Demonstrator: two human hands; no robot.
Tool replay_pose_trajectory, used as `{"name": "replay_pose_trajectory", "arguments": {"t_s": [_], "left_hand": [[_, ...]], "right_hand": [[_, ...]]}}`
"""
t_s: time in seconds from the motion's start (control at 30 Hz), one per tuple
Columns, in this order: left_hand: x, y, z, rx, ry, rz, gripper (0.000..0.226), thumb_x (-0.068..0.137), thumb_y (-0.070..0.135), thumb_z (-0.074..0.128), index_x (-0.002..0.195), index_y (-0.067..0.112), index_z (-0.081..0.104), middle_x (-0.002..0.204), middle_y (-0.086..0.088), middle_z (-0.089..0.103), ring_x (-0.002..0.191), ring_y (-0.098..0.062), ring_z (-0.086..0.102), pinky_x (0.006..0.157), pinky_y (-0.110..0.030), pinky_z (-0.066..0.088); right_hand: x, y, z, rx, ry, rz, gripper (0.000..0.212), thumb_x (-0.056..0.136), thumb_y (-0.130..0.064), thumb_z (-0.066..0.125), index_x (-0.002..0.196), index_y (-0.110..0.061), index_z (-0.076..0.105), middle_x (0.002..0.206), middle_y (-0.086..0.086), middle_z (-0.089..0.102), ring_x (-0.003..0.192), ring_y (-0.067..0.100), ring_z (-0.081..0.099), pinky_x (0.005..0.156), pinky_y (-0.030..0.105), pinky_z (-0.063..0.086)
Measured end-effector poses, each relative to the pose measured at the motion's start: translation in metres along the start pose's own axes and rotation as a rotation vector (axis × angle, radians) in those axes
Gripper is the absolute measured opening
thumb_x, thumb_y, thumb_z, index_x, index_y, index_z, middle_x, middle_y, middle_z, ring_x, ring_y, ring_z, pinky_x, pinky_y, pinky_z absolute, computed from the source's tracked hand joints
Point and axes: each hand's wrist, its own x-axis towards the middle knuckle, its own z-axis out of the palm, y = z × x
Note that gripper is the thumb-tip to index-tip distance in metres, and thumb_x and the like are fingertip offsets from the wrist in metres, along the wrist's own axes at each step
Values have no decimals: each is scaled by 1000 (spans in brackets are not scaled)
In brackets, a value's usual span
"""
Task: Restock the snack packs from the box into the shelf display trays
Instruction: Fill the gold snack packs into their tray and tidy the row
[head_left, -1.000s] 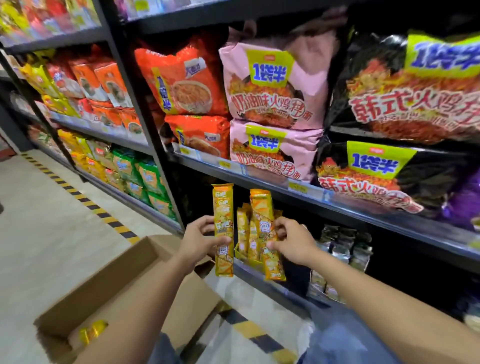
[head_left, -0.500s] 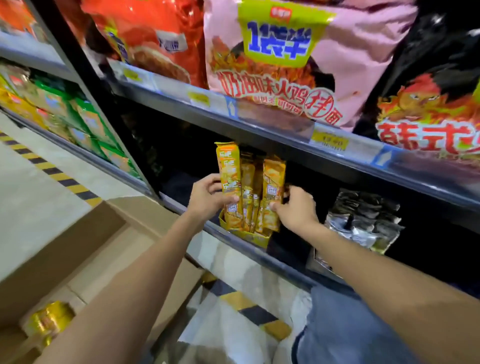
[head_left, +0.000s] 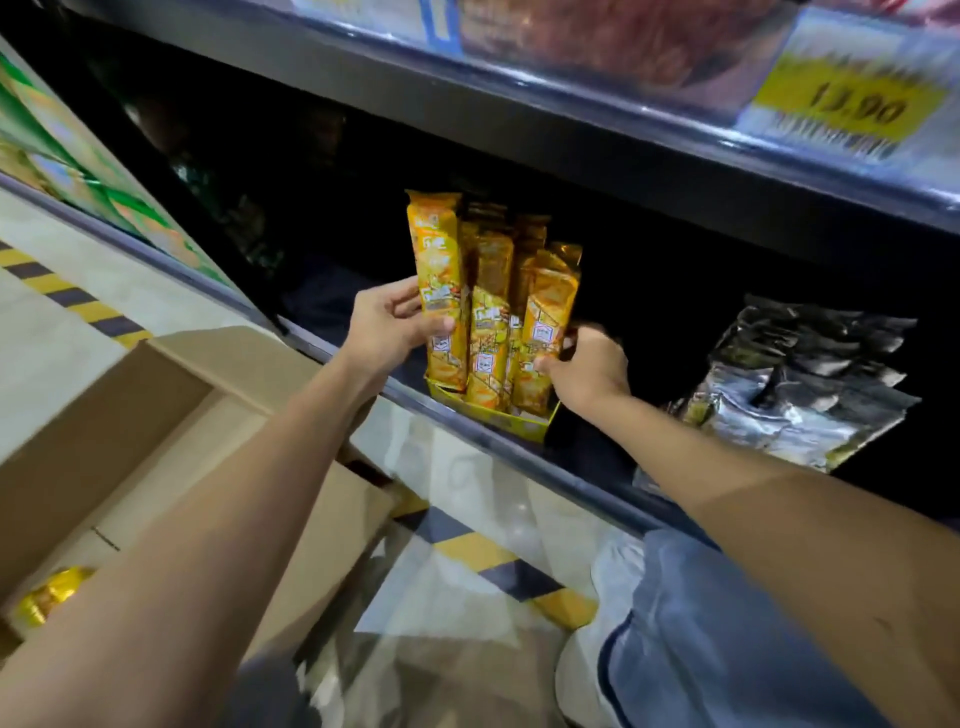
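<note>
A yellow display tray (head_left: 511, 422) sits at the front edge of the low dark shelf, with several tall orange snack packs standing upright in it. My left hand (head_left: 387, 325) grips the leftmost snack pack (head_left: 439, 270), whose lower end is in the tray's left side. My right hand (head_left: 589, 366) holds the rightmost snack pack (head_left: 548, 317) at its lower part, against the tray's right side. The open cardboard box (head_left: 171, 415) lies on the floor at lower left, with a yellow-gold pack (head_left: 49, 597) showing inside it.
Silver foil packs (head_left: 800, 384) lean on the same shelf to the right of the tray. The shelf above (head_left: 571, 130) overhangs close, with a yellow price tag (head_left: 852, 104). Green packs (head_left: 78, 171) fill the bay at left. Yellow-black floor tape (head_left: 488, 556) runs below.
The view has come much closer to the low shelf. Both packs have gone down from in front of the tray into it, my hands still on them.
</note>
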Motion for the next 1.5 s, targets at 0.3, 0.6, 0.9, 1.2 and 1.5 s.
{"name": "replay_pose_trajectory", "arguments": {"t_s": [0.3, 0.6, 0.9, 1.2, 1.5], "left_hand": [[10, -3, -1, 79, -93, 43, 48, 76, -12, 66, 119, 7, 57, 82, 15, 74, 81, -3, 70, 70, -20, 56], [20, -2, -3, 93, -92, 90, 50, 76, -13, 65, 123, 3, 56, 85, 15, 74, 86, -3, 68, 77, -23, 55], [26, -3, -6, 81, -181, 36, 48, 80, -15, 59, 123, 6, 58, 92, 10, 74, 93, -9, 68, 78, -23, 55], [21, -22, 4, 21, -104, -68, 36, 85, -10, 55, 120, 1, 60, 90, 8, 73, 85, -5, 68, 70, -19, 54], [16, -41, 3, -154, 15, -218, 35, 87, 11, 63, 121, 15, 58, 98, 2, 72, 82, -12, 70, 62, -28, 55]], "right_hand": [[14, 7, 15, -7, -5, 0, 37, 85, -32, 66, 115, -13, 56, 121, 8, 62, 114, 30, 56, 92, 37, 48], [14, 6, 30, 60, 13, 3, 34, 83, -27, 70, 114, -14, 62, 119, 9, 64, 110, 27, 60, 91, 37, 51], [10, 4, 27, 38, -4, -10, 38, 86, -25, 68, 121, -13, 59, 125, 11, 59, 117, 29, 54, 96, 36, 45], [9, 3, 27, 35, -20, -19, 42, 87, -24, 66, 125, -11, 55, 127, 11, 58, 120, 28, 53, 96, 37, 45], [16, 8, 35, 27, 2, -13, 35, 86, -26, 67, 118, -13, 60, 122, 10, 63, 111, 29, 60, 90, 39, 51]]}}
